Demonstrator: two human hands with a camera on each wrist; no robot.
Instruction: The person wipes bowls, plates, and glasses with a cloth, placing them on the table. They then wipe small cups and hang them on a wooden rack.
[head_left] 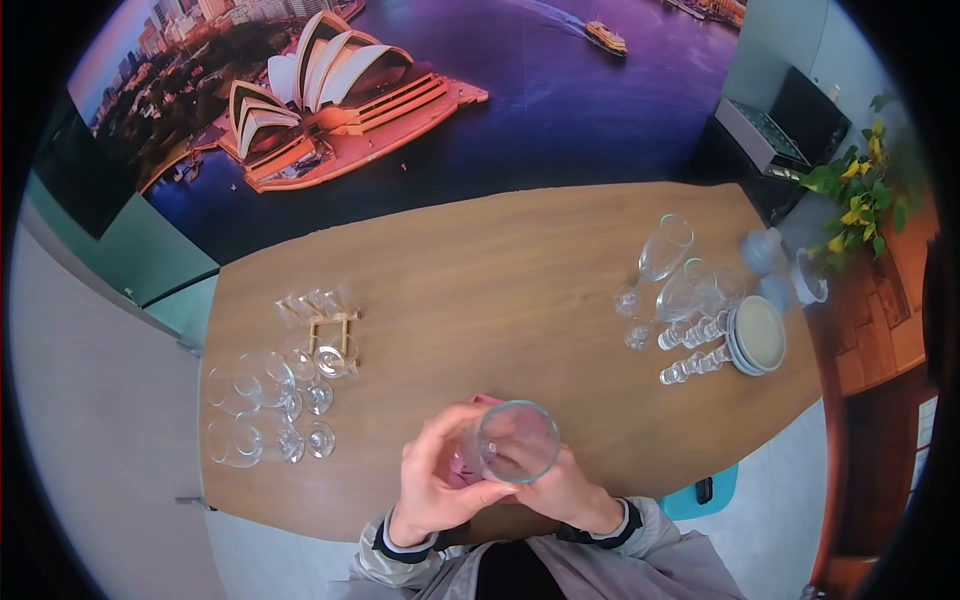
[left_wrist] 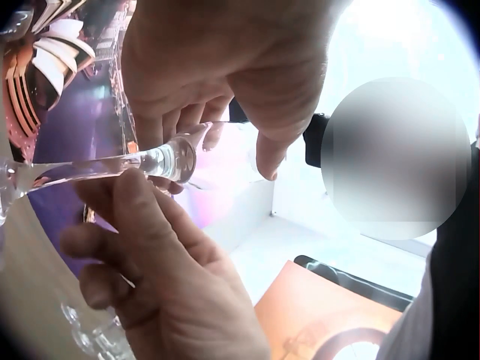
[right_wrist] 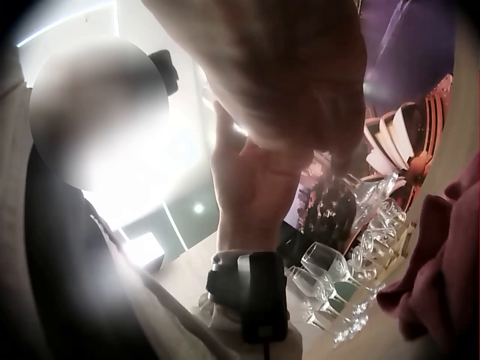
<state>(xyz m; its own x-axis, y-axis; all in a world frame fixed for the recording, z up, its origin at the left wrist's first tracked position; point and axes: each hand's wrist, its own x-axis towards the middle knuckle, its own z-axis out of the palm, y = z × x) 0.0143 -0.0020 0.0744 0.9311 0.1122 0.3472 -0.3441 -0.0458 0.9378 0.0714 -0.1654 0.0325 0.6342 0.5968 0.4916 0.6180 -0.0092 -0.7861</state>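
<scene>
A person holds a clear stemmed glass (head_left: 518, 442) above the near edge of a wooden table (head_left: 500, 300), its rim turned toward the head camera. The left hand (head_left: 437, 472) curls around the bowl, thumb on the near side, while the right hand (head_left: 565, 492) pinches the stem between thumb and fingers. A pink cloth (right_wrist: 442, 274) shows below the hands. At the table's left, stemmed glasses (head_left: 238, 442) stand grouped near a small wooden rack (head_left: 334, 320); at right, more glassware (head_left: 666, 248) sits beside a pale, round-topped stack (head_left: 760, 336). A harbor mural (head_left: 600, 110) fills the wall beyond.
</scene>
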